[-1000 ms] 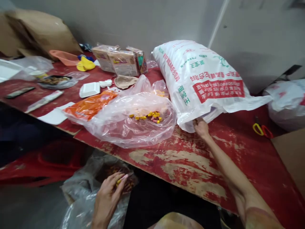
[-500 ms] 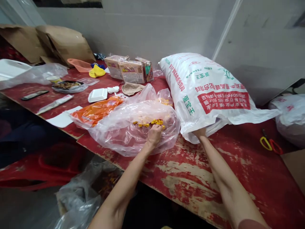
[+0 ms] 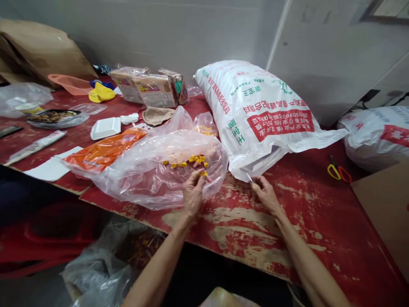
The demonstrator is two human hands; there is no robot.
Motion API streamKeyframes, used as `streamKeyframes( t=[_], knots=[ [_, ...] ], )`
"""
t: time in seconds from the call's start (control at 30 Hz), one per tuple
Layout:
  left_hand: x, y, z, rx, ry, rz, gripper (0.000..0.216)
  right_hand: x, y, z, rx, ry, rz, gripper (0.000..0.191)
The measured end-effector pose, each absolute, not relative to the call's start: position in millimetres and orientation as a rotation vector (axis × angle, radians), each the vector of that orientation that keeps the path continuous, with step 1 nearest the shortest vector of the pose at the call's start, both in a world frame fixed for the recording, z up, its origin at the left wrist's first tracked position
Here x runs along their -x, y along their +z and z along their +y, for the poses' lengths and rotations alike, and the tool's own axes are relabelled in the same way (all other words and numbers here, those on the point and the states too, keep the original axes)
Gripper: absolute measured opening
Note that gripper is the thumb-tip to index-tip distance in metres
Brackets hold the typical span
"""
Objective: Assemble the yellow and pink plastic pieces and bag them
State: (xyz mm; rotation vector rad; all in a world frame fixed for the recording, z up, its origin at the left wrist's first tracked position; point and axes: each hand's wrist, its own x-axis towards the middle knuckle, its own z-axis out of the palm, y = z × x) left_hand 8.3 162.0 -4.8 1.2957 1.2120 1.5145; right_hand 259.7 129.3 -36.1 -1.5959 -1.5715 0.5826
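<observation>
Apparently, picking was in hand: near the worktop's front edge [image 3: 236,251], the left hand [image 3: 193,194] pinched a yellow piece [image 3: 203,174] at the bag [image 3: 143,183], the right hand [image 3: 265,194] a pale piece [image 3: 249,177] at the sack [image 3: 249,91]; next seemed needing gentle grip.

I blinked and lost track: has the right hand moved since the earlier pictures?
Yes: the right hand has drawn back toward the person, out of the mouth of the white sack.

Clr bag [image 3: 143,185]: thin glossy plastic; wht sack [image 3: 252,100]: semi-gloss plastic; red tabletop [image 3: 315,204]: worn, rough-lkg.
</observation>
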Motion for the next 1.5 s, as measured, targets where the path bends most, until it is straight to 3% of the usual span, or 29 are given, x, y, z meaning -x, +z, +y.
streamKeyframes(
  t=[0.13,0.3,0.43,0.67,0.83,0.97,1.2,1.3,1.43,1.5],
  knots=[
    [-49.6,-7.4,116.8,-0.79,1.413,0.913,0.029,-239.4,-18.6,84.2,1.411,0.771,-1.725,0.024],
    [-73.3,-27.1,85.8,-0.557,1.395,0.926,0.035,-222.7,-15.6,65.5,1.333,0.61,-1.9,0.021],
    [-67.9,-32.2,62.0,-0.843,1.27,1.026,0.028,-211.2,-25.0,59.6,1.29,0.439,-2.006,0.019],
    [-59.7,-35.5,39.6,-1.306,1.046,1.108,0.035,-210.4,-34.5,39.8,1.36,0.289,-2.155,0.017],
    [-54.6,-39.7,47.4,-1.751,0.762,1.215,0.021,-244.2,-22.6,36.6,1.689,0.237,-2.597,0.021],
    [-48.2,-45.3,55.0,-1.635,0.857,1.31,0.034,-254.5,-24.4,39.1,1.823,0.108,-2.725,0.015],
    [-57.8,-50.1,57.3,-1.697,0.904,1.163,0.043,-254.1,-27.2,45.8,1.756,0.348,-2.627,0.012],
    [-62.7,-48.7,51.6,-1.858,0.864,1.013,0.049,-240.7,-24.2,42.3,1.588,0.624,-2.415,0.016],
    [-42.3,-42.3,42.8,-1.929,0.843,1.008,0.037,-211.5,-20.9,40.3,1.288,1.038,-2.023,0.022],
    [-14.0,-37.0,37.3,-1.889,0.874,1.127,0.031,-210.1,-17.5,52.6,1.304,1.024,-1.979,0.025]
  ],
)
